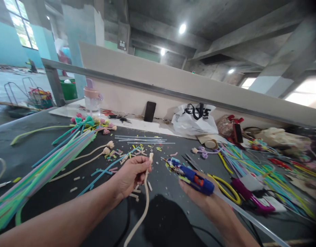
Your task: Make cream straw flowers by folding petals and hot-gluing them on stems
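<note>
My left hand (136, 171) pinches a cream fuzzy stem (145, 199) near its top. The stem's blunt, slightly wider tip stands just above my fingers, and its length curves down towards the table's near edge. In my right hand (196, 197) is a blue hot glue gun (196, 176), its nozzle pointing left at the stem tip with a small gap between them. A long translucent glue stick (253, 221) sticks out of the gun's back. My right fingers are partly hidden behind the gun.
Bundles of coloured fuzzy stems (62, 159) lie at left and right. Small cut pieces (119, 154) litter the middle, before loose glue sticks (145, 140). Yellow-handled scissors (233, 199) and a magenta glue gun (250, 195) are on the right. A bottle (92, 101) and phone (150, 111) stand behind.
</note>
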Available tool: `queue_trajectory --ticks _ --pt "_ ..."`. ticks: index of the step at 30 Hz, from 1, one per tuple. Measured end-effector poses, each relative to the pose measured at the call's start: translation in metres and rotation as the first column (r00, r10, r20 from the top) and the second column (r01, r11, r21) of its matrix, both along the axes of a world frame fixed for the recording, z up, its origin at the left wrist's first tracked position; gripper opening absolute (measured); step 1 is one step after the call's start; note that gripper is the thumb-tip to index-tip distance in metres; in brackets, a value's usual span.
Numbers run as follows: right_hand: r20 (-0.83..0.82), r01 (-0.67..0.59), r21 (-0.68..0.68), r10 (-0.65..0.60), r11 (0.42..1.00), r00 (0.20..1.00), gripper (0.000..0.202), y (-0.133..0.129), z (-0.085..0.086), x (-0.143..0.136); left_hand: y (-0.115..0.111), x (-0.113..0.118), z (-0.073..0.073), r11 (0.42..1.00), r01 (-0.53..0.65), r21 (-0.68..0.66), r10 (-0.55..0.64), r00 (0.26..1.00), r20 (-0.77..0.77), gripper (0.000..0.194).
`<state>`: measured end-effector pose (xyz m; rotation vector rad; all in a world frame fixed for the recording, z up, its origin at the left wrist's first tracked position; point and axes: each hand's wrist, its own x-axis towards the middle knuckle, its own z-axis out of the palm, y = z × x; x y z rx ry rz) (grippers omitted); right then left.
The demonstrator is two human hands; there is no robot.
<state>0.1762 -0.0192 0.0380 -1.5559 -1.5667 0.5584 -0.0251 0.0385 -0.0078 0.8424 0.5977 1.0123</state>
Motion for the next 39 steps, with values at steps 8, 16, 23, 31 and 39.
queue_trajectory --ticks 8,16,23,31,39 --pt "0.254 -0.199 0.055 0.179 0.978 0.951 0.016 -0.0017 0.0009 -0.0114 -0.0027 0.0018 -0.0002 1.000 0.010 0.022 -0.009 1.000 -0.025 0.025" --pt "0.344 -0.195 0.065 0.161 0.979 0.925 0.025 -0.0030 0.0011 -0.0125 -0.0045 0.0021 0.0008 0.999 0.020 0.045 -0.018 0.999 -0.048 0.025" --pt "0.379 -0.163 0.065 0.127 0.984 0.917 0.027 -0.0024 -0.0008 -0.0131 -0.0047 0.0019 0.0012 0.998 0.018 0.067 -0.013 0.998 -0.061 0.027" --pt "0.408 -0.158 0.042 0.127 0.987 0.904 0.030 -0.0022 -0.0018 -0.0129 -0.0046 0.0019 0.0017 0.997 0.016 0.071 -0.013 0.999 -0.050 0.022" --pt "0.461 -0.161 0.070 0.112 0.984 0.881 0.034 -0.0026 -0.0015 -0.0124 -0.0044 0.0024 0.0011 0.998 0.002 0.070 0.002 0.999 -0.053 0.023"
